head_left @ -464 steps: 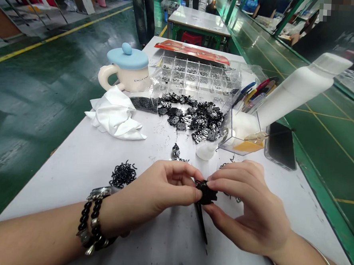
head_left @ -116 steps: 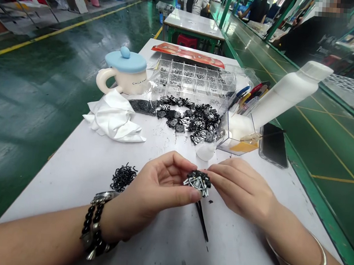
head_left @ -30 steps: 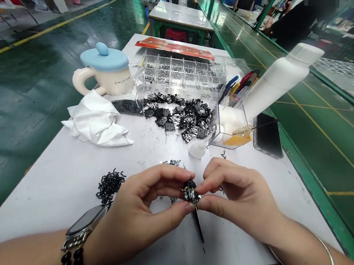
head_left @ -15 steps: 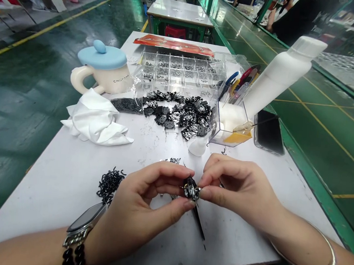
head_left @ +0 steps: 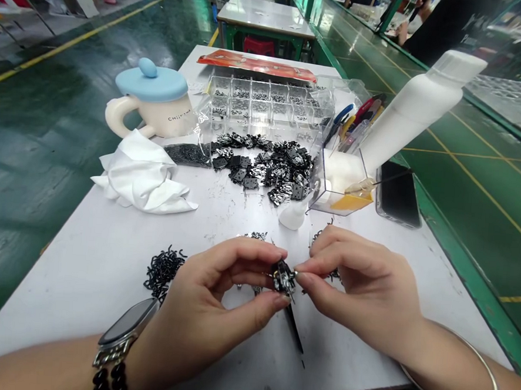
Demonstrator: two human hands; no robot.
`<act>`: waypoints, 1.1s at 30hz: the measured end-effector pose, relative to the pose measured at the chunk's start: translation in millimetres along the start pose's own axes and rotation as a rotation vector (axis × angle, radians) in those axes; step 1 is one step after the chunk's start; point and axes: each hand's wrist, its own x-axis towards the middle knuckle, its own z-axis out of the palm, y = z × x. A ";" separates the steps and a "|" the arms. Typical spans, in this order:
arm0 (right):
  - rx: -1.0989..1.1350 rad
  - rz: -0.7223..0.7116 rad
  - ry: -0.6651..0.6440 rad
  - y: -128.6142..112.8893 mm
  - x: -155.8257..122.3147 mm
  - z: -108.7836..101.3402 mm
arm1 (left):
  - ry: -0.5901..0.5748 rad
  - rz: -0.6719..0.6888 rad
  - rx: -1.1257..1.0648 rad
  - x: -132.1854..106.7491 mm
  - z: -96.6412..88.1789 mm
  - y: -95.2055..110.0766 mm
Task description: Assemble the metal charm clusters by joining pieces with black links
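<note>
Between the thumb and fingers of my left hand (head_left: 219, 298) sits a small black part with shiny metal pieces (head_left: 284, 277). My right hand (head_left: 361, 277) is pinched at that part's right side, its thumb and forefinger tips together on a tiny piece too small to name. Beneath my hands a thin dark pointed tool (head_left: 295, 329) lies on the white table. A pile of short curved black pieces (head_left: 163, 269) is left of my left hand. More small dark pieces (head_left: 317, 237) lie partly hidden behind my right hand. Small metal pieces (head_left: 255, 236) lie just beyond my left fingers.
Several similar black parts (head_left: 284, 164) are heaped mid-table, before a clear compartment tray (head_left: 259, 109). To the left are a lidded mug (head_left: 166, 115) and crumpled white cloth (head_left: 142, 176). A small white bottle (head_left: 293, 214), clear box (head_left: 340, 188), tall white bottle (head_left: 413, 113) and phone (head_left: 398, 194) stand right.
My right hand has shifted slightly right, its fingertips drawn a little away from the black part's body. More dark pieces show behind it. My left hand keeps its hold.
</note>
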 end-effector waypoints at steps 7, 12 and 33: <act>-0.022 -0.029 0.009 -0.2 0.0 1.6 | -0.002 0.009 0.019 -1.9 -1.0 0.0; -0.108 -0.109 0.044 -3.1 -1.4 5.0 | -0.009 0.029 0.040 -1.3 -1.2 -1.1; 0.085 -0.003 -0.063 0.4 -2.5 2.8 | 0.010 0.035 0.012 -0.3 -0.5 -0.4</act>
